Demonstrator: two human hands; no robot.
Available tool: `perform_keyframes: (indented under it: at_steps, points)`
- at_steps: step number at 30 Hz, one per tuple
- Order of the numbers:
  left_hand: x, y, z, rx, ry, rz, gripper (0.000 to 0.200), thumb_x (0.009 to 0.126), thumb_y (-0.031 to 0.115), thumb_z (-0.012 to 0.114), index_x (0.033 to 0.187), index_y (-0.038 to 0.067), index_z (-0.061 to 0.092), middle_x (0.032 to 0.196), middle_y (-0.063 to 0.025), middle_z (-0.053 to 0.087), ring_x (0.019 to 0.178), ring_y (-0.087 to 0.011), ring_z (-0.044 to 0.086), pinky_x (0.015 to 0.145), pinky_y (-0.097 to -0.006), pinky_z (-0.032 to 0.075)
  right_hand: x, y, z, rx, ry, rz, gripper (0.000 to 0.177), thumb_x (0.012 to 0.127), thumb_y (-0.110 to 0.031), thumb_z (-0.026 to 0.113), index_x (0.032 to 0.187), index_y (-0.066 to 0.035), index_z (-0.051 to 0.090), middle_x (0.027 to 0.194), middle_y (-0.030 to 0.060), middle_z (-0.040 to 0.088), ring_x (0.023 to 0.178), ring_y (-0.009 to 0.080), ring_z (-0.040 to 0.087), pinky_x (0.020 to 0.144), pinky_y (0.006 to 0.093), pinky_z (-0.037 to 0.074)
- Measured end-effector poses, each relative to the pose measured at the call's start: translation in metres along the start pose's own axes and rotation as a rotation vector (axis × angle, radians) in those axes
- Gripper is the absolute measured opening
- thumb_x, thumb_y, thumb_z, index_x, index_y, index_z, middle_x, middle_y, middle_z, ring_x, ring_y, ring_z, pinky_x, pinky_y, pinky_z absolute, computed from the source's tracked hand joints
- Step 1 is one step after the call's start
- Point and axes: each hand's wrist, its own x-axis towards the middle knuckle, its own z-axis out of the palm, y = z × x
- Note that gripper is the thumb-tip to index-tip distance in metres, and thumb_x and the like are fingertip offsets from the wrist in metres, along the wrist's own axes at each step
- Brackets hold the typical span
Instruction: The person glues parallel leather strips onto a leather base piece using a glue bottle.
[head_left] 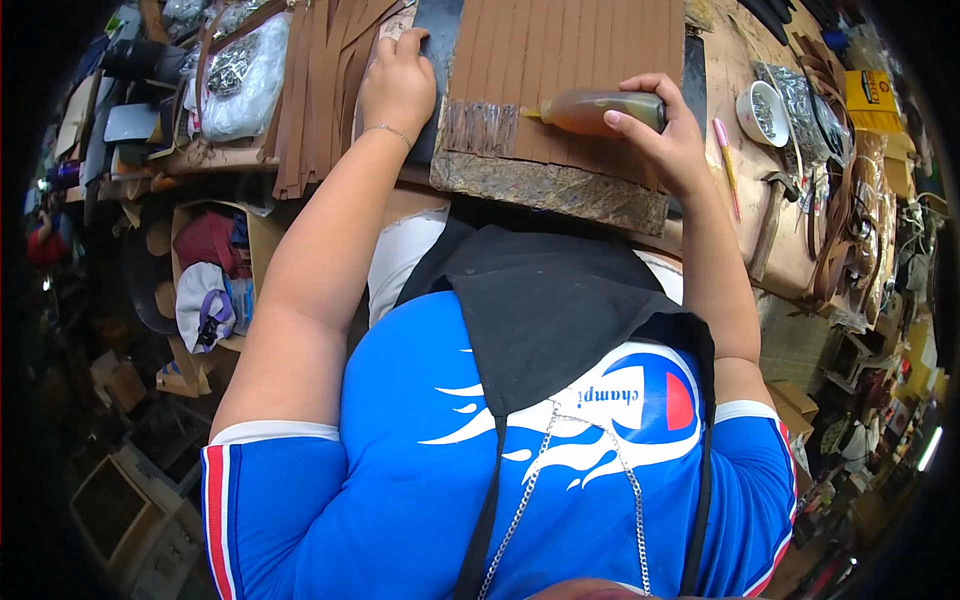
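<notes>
My right hand (665, 135) is wrapped round a translucent squeeze bottle (590, 110) with amber liquid inside. The bottle lies nearly level, its yellowish nozzle pointing left over a row of brown strips (565, 50) laid side by side. Shiny, wet-looking film coats the near left ends of those strips. Under them is a thick board with a worn, crusted front edge (550, 190). My left hand (400, 85) rests palm down at the left, on a dark flat piece (437, 30) beside the board, fingers loosely bent and holding nothing I can see.
Loose brown strips (320, 90) hang over the bench edge at left, near a clear plastic bag (245, 85). On the right are a white bowl of small metal pieces (763, 112), a pink-and-yellow pen (728, 165), a hammer (772, 220) and a yellow box (873, 98).
</notes>
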Motion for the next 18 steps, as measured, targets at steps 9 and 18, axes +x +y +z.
perform_keyframes:
  at_steps: [9, 18]
  points:
    - [0.000, 0.001, -0.001, 0.015, -0.028, -0.017, 0.032, 0.090, 0.019, 0.050, 0.121, 0.020, 0.057, 0.108, -0.0171, 0.057, 0.089, -0.0402, 0.063, 0.077, -0.0516, 0.053, -0.012, -0.006, -0.004, 0.035, -0.121, 0.047, 0.043, 0.077, -0.028, 0.081, 0.107, -0.006, 0.060, 0.099, 0.0058, 0.063, 0.092, 0.0154, 0.058, 0.084, 0.0297, 0.048]
    - [0.000, 0.001, -0.002, 0.007, -0.029, -0.011, 0.031, 0.091, 0.019, 0.050, 0.121, 0.020, 0.057, 0.107, -0.0179, 0.057, 0.088, -0.0409, 0.063, 0.076, -0.0519, 0.053, -0.004, 0.007, -0.006, 0.026, 0.004, 0.023, 0.043, 0.077, -0.029, 0.081, 0.108, -0.006, 0.060, 0.099, 0.0067, 0.064, 0.093, 0.0163, 0.060, 0.084, 0.0299, 0.048]
